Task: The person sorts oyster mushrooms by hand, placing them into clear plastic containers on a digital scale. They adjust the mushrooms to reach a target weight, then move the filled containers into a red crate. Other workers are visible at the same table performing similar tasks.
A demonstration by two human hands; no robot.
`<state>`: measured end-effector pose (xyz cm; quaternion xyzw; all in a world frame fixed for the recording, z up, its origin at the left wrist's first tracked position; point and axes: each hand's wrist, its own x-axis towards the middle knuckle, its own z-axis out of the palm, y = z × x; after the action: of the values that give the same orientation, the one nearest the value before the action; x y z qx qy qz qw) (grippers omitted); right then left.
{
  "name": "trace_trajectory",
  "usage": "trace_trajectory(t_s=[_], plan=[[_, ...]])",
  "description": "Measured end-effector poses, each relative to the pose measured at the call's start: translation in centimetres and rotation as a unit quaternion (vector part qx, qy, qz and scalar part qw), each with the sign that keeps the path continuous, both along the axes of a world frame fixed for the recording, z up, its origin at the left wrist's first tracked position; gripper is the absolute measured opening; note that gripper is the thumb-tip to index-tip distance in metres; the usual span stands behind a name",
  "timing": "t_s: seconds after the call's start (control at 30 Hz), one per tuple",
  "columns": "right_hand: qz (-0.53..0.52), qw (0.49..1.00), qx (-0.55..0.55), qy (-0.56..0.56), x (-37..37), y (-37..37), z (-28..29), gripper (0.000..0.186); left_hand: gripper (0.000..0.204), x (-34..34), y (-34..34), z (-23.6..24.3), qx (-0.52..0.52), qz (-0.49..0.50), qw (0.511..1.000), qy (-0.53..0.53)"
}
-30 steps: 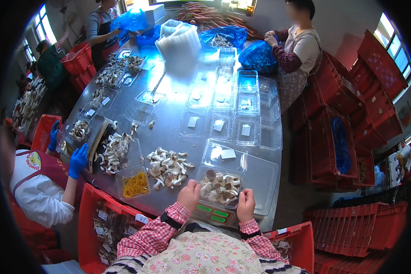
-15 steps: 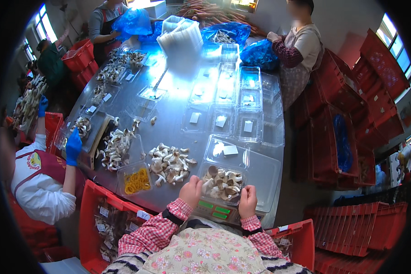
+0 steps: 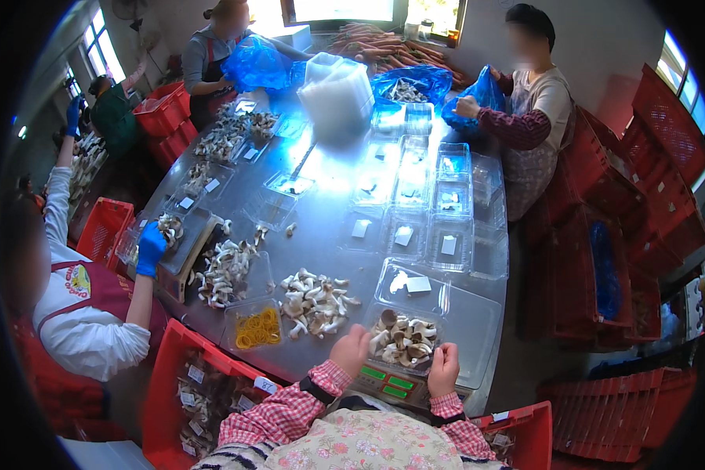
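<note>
A clear plastic box of mushrooms (image 3: 403,338) rests on the scale (image 3: 387,382), its clear lid (image 3: 416,285) folded open on the far side with a white label on it. At the box's left edge is my left hand (image 3: 349,351), its fingers bent and pressed together. My right hand (image 3: 444,368) is closed beside the near right corner, thumb against the fingers. Whatever either hand may hold is too small or hidden to make out. Left of the box lies a loose pile of mushrooms (image 3: 318,302), and beyond it a clear tub of yellow rubber bands (image 3: 258,327).
Empty clear boxes (image 3: 449,244) stand in rows toward the far right; a tall stack of boxes (image 3: 337,98) rises at the back. Red crates (image 3: 164,392) flank me. A co-worker's blue-gloved hand (image 3: 152,249) holds mushrooms at left; two other people handle blue bags (image 3: 260,64) at the far side.
The view has shifted, so the whole scene sits lower and to the right. The left co-worker's gloved hand now lifts mushrooms. My hands stay beside the box, the left one's fingers slightly less curled.
</note>
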<state>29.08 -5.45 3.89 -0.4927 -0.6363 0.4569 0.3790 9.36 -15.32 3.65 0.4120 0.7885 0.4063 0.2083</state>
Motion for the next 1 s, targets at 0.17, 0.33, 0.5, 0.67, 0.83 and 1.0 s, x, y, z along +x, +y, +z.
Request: trace_trajectory(t_s=[0.17,0.33,0.5,0.67,0.83,1.0], plan=[[0.009,0.999,-0.025,0.025,0.2,-0.1,0.3,0.009,0.017,0.1,0.2,0.7,0.0,0.002,1.0,0.002],[0.004,1.0,0.025,0.001,0.2,0.1,-0.7,0.009,0.019,0.1,0.2,1.2,-0.009,-0.007,1.0,-0.014],[0.012,1.0,-0.001,0.028,0.4,0.2,-1.9,0.008,0.019,0.1,0.2,1.2,-0.009,-0.004,1.0,-0.021],[0.016,1.0,0.014,0.022,0.5,0.3,-2.1,0.008,0.019,0.1,0.2,0.9,-0.009,-0.001,1.0,-0.017],[0.009,1.0,-0.018,0.018,0.3,0.2,-1.3,0.008,0.018,0.1,0.3,0.6,0.006,0.005,1.0,-0.007],[0.001,0.999,-0.045,0.003,0.5,0.1,-0.9,0.011,0.018,0.1,0.2,0.6,0.022,0.0,1.0,-0.005]])
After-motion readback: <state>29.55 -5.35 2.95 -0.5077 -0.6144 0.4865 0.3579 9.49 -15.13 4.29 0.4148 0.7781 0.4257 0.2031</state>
